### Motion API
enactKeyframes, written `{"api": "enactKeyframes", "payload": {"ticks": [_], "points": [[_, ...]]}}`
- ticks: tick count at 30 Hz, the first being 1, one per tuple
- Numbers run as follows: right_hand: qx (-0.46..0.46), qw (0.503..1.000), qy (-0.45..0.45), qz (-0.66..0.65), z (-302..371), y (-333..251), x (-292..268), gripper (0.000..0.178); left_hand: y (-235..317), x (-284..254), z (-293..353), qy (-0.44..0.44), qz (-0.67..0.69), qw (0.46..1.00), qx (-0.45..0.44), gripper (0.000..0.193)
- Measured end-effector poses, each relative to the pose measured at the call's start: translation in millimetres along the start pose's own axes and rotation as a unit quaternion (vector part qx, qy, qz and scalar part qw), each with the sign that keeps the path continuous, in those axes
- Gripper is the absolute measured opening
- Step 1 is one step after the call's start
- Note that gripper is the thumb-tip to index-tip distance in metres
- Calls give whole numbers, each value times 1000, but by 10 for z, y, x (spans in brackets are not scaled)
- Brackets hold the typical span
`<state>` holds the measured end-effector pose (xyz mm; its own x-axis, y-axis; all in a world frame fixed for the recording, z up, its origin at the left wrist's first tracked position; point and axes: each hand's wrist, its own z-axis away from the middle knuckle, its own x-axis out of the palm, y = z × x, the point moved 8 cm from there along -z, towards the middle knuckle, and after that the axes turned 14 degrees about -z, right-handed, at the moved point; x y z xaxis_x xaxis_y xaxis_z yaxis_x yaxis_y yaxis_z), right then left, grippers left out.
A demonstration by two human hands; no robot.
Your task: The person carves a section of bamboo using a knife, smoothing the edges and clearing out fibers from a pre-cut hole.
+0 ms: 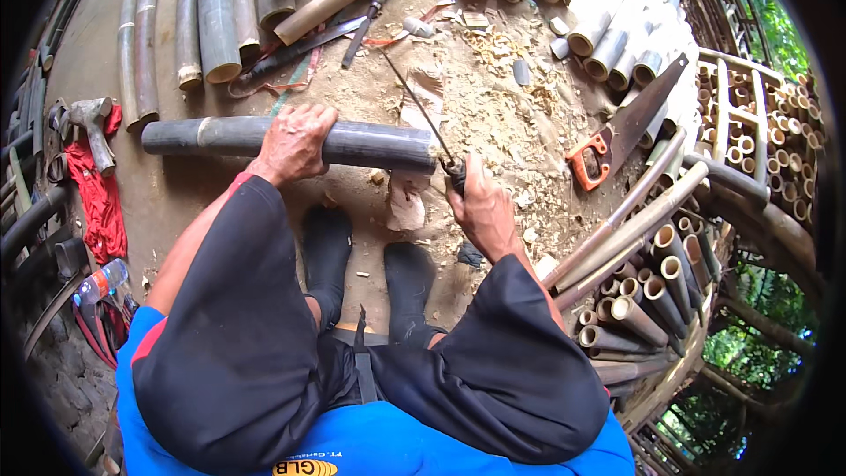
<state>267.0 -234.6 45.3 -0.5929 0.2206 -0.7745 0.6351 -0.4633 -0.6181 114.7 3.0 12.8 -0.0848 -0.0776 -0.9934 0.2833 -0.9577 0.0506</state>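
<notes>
A dark bamboo tube (374,143) with a pale joint ring near its left end lies crosswise in front of me. My left hand (295,141) is wrapped over its middle from above. In my right hand (485,205) is the dark handle of a thin-bladed knife (417,106), closed in my fingers. The blade shows almost edge-on, slanting up and left past the tube's right end. Whether it touches the tube there I cannot tell. A pale wooden block (406,203) shows under the tube's right end.
Wood shavings (515,79) litter the ground ahead. An orange-handled handsaw (617,137) rests at the right. Beyond lie several bamboo tubes (222,26) and a chisel-like tool (371,18). More tubes fill a rack (648,286) at right. A hammer (92,132) and red cloth (95,203) are at left.
</notes>
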Motion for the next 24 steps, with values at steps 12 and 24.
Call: {"api": "enactKeyframes", "payload": {"ticks": [12, 24], "points": [[-18, 997, 23, -70, -72, -223, -164, 40, 20, -10, 59, 45, -26, 999, 3, 42], [54, 993, 17, -100, -88, 90, -186, 36, -3, 92, 133, 48, -50, 998, -15, 65]]}}
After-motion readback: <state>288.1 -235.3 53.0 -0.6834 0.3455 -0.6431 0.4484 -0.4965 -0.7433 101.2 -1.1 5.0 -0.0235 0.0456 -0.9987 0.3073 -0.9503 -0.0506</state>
